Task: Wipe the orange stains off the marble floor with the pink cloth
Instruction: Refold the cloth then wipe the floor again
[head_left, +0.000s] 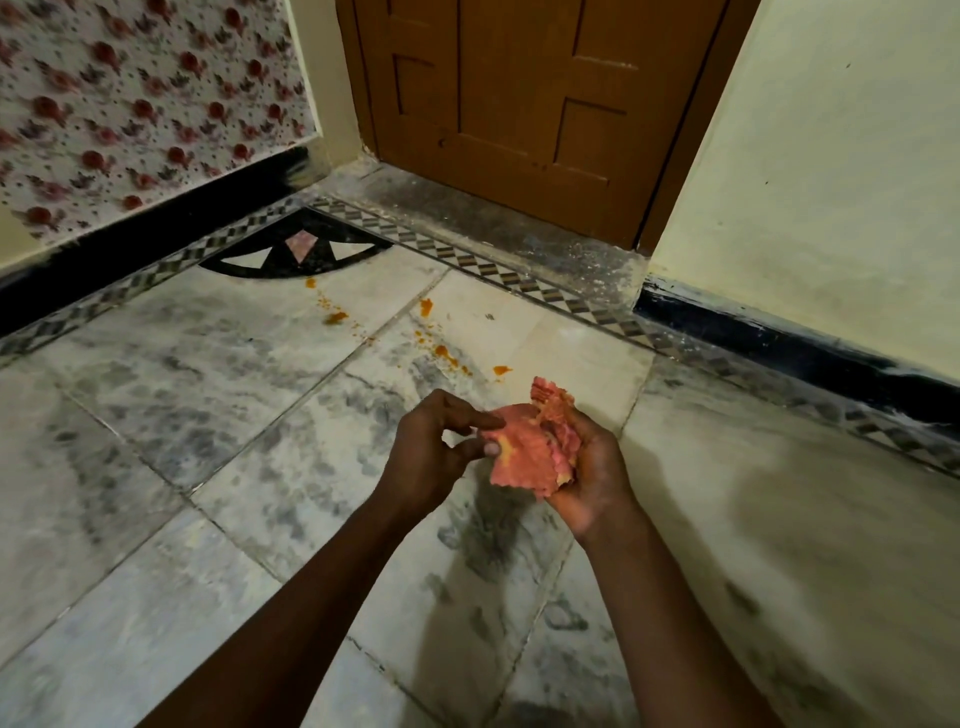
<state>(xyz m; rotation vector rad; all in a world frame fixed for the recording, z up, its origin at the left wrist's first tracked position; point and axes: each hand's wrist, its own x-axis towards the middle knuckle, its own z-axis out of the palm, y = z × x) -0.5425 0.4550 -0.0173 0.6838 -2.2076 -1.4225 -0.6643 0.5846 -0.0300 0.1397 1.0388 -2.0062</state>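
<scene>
A crumpled pink cloth (530, 447) with orange-yellow smears is held above the floor between both hands. My right hand (592, 478) cups it from the right and below. My left hand (431, 452) pinches its left edge between thumb and fingers. Orange stains (447, 353) lie scattered on the grey-veined marble floor (208, 374) just beyond the hands, with more orange spots (332, 314) further left near a black inlay.
A brown wooden door (524, 93) stands shut at the far end behind a dusty threshold (493, 223). A floral-papered wall (130, 104) with black skirting runs on the left. A pale yellow wall (831, 182) closes the right side.
</scene>
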